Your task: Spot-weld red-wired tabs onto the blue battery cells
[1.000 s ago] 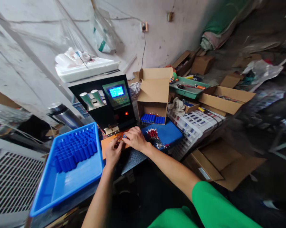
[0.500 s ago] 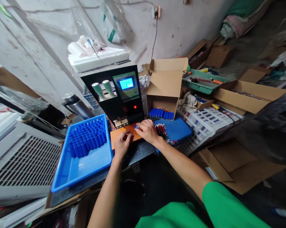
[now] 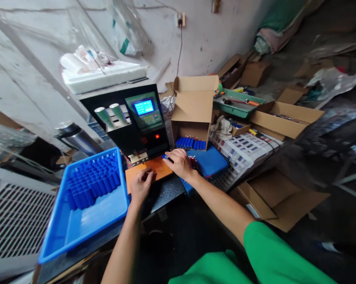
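Observation:
Over the right part of an orange board (image 3: 157,169), my right hand (image 3: 180,163) is closed around a blue battery cell (image 3: 165,156), whose end shows past the fingertips. My left hand (image 3: 141,185) rests at the board's left front, thumb and fingers pinched together; what is between them, if anything, I cannot make out. Just behind both hands is a black spot-welding machine (image 3: 136,138) with a lit blue screen and metal electrodes (image 3: 138,157) low at its front. Red-tipped wires (image 3: 192,161) lie partly hidden behind my right hand.
At left, a blue tray (image 3: 86,245) holds several rows of upright blue cells (image 3: 93,179). Behind my right hand, an open cardboard box (image 3: 192,104) contains more blue cells. A steel flask (image 3: 80,138) stands beyond the tray. A white basket (image 3: 233,154) and a green toolbox (image 3: 235,104) are at right.
The view has turned, so the scene sits further left. My left hand has drawn back slightly from the electrodes and away from my right hand, which still holds the blue cell.

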{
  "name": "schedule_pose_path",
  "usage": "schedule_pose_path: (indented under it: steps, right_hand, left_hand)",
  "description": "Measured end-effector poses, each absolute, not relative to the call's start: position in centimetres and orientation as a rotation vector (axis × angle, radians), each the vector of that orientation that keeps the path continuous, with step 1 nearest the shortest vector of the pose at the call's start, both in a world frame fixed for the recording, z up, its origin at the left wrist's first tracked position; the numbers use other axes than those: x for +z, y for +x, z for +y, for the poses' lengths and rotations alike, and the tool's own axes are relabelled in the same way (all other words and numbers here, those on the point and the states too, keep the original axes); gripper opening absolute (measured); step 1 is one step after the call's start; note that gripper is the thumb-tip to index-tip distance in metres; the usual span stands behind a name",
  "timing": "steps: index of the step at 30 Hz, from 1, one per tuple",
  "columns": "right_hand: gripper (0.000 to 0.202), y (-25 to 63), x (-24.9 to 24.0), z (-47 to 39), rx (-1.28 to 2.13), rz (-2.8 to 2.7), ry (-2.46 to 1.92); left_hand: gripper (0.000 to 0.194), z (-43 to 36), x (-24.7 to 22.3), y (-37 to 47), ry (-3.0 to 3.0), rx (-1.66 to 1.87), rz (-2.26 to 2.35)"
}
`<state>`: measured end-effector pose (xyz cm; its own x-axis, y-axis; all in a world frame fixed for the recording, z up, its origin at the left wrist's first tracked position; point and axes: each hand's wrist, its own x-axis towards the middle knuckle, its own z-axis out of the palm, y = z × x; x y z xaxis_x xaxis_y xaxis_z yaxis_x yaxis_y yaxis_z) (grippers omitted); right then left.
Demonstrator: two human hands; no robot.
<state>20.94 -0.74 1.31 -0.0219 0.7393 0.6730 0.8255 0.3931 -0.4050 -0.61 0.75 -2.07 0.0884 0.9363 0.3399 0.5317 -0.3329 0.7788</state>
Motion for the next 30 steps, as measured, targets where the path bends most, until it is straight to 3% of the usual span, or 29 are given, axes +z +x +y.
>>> schedule_pose_path:
  steps: [10, 30]
  right_hand:
    - [0.031, 32.8, -2.2, 2.1, -0.376, -1.623, -1.797]
    - [0.026, 33.1, -4.9, 4.7, -0.322, -1.705, -1.973]
  left_hand:
    - [0.041, 1.3, -2.1, -0.7, 1.931, 1.139, 1.507]
    - [0.042, 1.1, -1.7, -0.3, 1.952, 1.155, 1.544]
